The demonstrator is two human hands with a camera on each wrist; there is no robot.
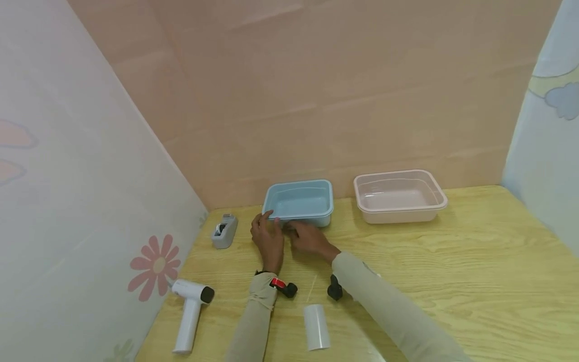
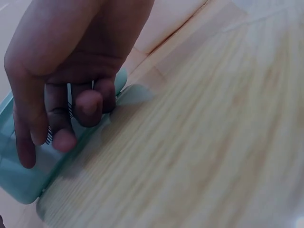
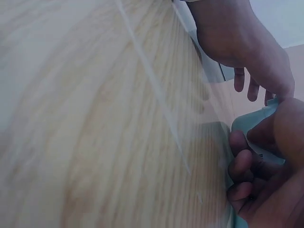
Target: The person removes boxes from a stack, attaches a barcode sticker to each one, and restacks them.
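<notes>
Wooden table (image 1: 452,281), pale yellow with visible grain, bounded by a pink back wall and patterned side panels. Two shallow rectangular plastic tubs with rounded corners stand along the back edge: a pink tub (image 1: 400,195) to the right and a light-blue tub (image 1: 299,202) near the middle, well apart; both show bare interiors. The blue tub lies with its long axis parallel to the back wall, opening upward. A white handheld tool (image 1: 190,314) with a dark nozzle lies at front left, handle toward the viewer. A white curved sheet (image 1: 315,326) rests near the front edge between the sleeves. A grey tape dispenser (image 1: 224,231) stands left of the blue tub. Left hand (image 1: 268,236) grips the tub's near-left rim, fingers (image 2: 61,133) curled over it. Right hand (image 1: 309,239) meets the near rim beside it, fingers (image 3: 240,164) curled against the wall, thumb above.
</notes>
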